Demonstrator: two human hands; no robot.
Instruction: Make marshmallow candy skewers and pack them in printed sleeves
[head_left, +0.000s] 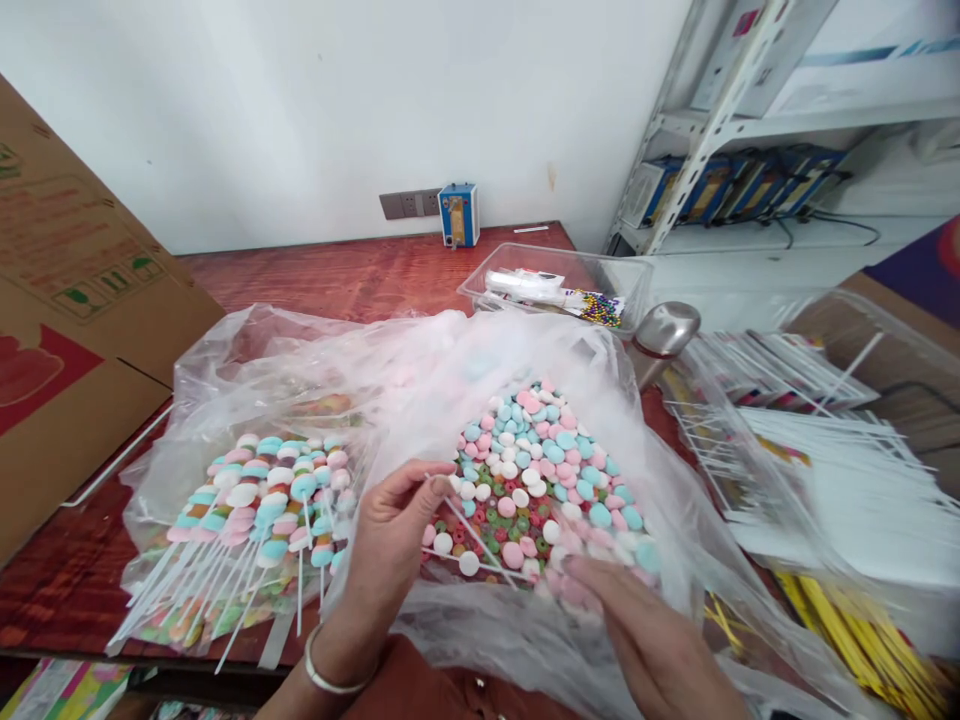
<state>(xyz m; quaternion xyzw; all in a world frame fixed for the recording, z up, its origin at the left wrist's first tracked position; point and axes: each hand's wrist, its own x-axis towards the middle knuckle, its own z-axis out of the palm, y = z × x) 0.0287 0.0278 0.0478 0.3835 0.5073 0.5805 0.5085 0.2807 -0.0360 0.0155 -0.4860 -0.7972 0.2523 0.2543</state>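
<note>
My left hand (397,525), with a bracelet (326,668) on its wrist, pinches the top end of a thin white stick (484,535). That stick slants down to the right over loose candies, and a second white stick (480,566) lies beneath it. Pink, blue and white round candies (555,440) fill an open clear plastic bag (600,380), with small red and green ring gummies (517,520) among them. My right hand (645,625) reaches into the candies with its fingers stretched out; its fingertips are blurred. At left, several candy skewers (262,490) lie in a pile.
A cardboard box (82,260) stands at the left. Behind the bag are a clear tray (555,255), a metal flask (667,328) and a small blue device (459,215). On the right, white sticks (832,490) and yellow ties (862,640) lie near a shelf (750,130).
</note>
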